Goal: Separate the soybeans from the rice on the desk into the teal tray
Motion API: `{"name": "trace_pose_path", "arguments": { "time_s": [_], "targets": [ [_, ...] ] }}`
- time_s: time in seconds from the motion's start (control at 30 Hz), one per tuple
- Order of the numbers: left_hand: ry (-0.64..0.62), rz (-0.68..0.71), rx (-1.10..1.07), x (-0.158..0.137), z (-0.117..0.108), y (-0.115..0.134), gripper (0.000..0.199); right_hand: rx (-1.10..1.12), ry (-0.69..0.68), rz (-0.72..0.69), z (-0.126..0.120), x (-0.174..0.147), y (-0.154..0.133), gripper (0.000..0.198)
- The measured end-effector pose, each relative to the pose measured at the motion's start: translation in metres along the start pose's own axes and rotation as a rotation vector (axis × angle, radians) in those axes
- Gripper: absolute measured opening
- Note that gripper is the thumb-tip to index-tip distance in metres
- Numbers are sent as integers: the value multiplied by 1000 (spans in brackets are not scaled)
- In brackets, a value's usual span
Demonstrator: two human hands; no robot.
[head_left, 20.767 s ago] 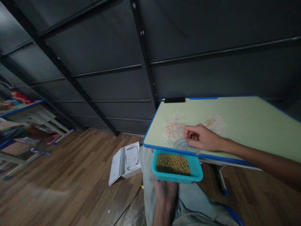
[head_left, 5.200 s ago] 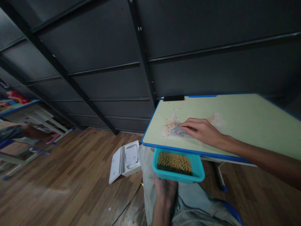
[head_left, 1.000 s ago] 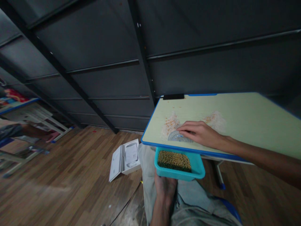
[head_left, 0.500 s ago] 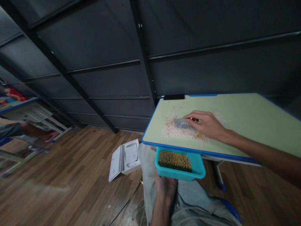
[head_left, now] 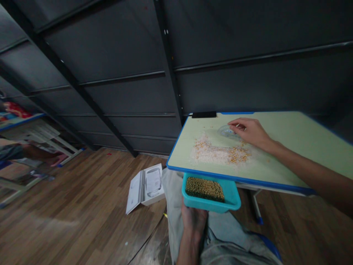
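my right hand [head_left: 249, 131] pinching a clear half-round plastic piece [head_left: 224, 131] between thumb and fingers, far left on table [head_left: 295, 140], spilled grains [head_left: 213, 154] nearer, my left hand [head_left: 194, 221] under teal tray [head_left: 231, 195] of beans [head_left: 205, 188], fingers hidden, can't tell how open
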State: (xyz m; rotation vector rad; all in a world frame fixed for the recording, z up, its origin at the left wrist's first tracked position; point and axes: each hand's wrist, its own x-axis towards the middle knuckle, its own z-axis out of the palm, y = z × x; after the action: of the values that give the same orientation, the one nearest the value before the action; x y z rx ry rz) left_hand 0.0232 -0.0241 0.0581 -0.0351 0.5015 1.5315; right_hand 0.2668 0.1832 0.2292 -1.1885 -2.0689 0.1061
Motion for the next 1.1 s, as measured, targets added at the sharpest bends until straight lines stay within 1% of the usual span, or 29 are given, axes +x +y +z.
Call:
{"name": "trace_pose_path", "arguments": {
  "time_s": [0.07,0.13,0.2,0.33,0.47,0.57,0.7,0.87,0.97,1.1],
  "targets": [
    [10,5,4,0,0,0,38,-72,-43,3,-4,4,10,31],
    [-3,9,5,1,0,0,38,-135,-41,15,-7,8,20,33],
    [-5,12,7,2,-2,0,38,-177,-30,65,-12,11,31,33],
    [48,8,4,2,-4,-1,38,-266,-24,169,-22,15,56,34],
    [16,9,-7,1,-4,0,39,-293,-45,221,-29,16,77,32],
    [-3,14,-16,1,-5,0,40,-295,-73,245,-31,16,86,31],
    [-20,27,-19,3,-7,-2,40,-243,-142,220,-31,18,90,30],
    [-16,39,9,2,-6,-2,41,-111,-240,161,-29,20,85,25],
    [-11,33,23,2,-5,-2,41,-5,-310,169,-28,21,81,22],
    [-6,39,19,2,-4,-2,41,158,-409,177,-27,20,71,28]
  ]
}}
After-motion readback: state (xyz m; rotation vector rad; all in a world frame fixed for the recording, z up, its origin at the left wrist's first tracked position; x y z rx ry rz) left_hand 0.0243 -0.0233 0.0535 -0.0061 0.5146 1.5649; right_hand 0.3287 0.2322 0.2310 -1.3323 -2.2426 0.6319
